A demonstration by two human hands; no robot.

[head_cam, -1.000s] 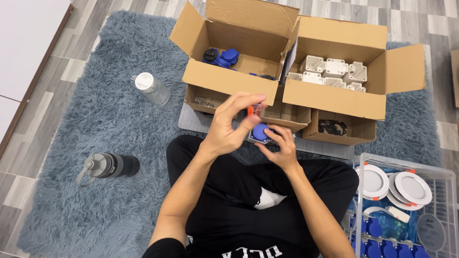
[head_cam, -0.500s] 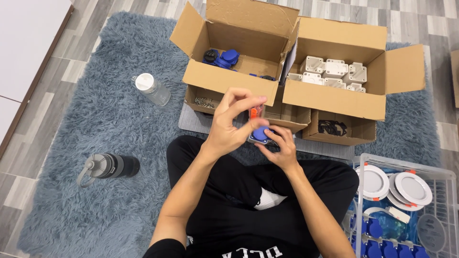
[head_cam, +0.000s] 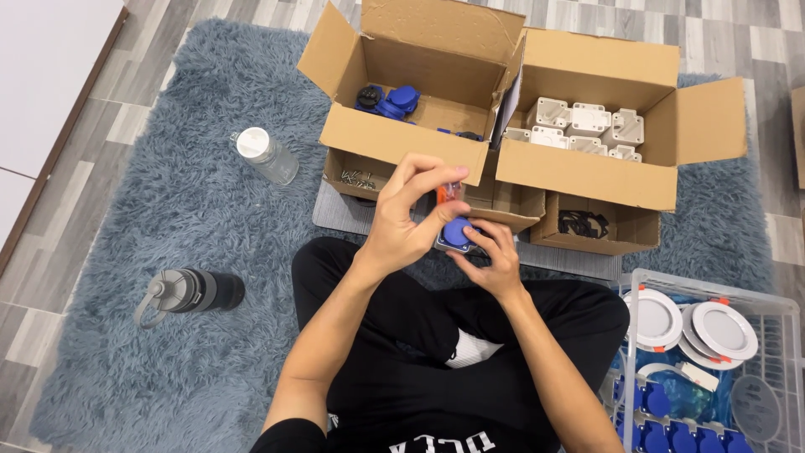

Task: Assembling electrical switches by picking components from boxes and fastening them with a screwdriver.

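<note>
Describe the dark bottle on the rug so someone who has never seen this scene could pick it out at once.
Start at the shaggy blue-grey rug and look to its left side, left of the seated person's knee. There the dark bottle lies on its side with a grey loop-handled cap. The clear bottle further up has a white cap instead.

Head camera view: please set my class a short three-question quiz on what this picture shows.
1. True or false: the left hand and the right hand both touch the blue-capped part.
2. Which box holds the white housings?
A. the left cardboard box
B. the right cardboard box
C. the clear crate
3. Fill in: the dark bottle lies on its side on the blue-grey ____.

Key
1. True: both hands' fingers close on it.
2. B.
3. Rug.
</note>
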